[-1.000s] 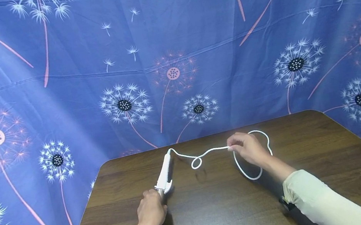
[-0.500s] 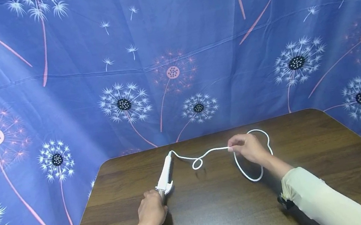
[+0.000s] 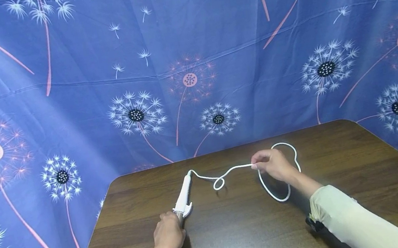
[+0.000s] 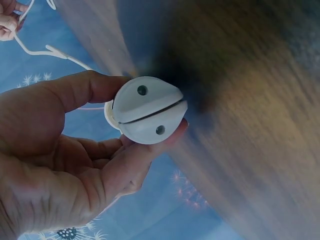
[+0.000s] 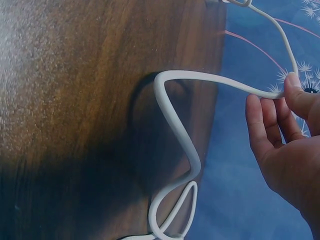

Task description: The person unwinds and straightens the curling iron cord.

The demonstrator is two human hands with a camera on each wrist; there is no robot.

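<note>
In the head view, a curling iron with a white handle and a metal barrel points away from me on the left. My left hand grips it by the barrel, hiding most of that part. Its round white end cap, with two holes and a slot, sits between thumb and fingers in the left wrist view. A white cord runs from the handle to the right, with a small loop midway. My right hand pinches this cord between thumb and fingertips; beyond it the cord hangs in a larger loop.
Both hands are over a dark brown wooden table with rounded far corners. A blue curtain printed with dandelions hangs behind and beside it. Part of the cord bends close above the wood in the right wrist view.
The curling iron's handle end has dipped slightly towards me and right, and the small cord loop has shifted down a little. Both hands keep their holds.
</note>
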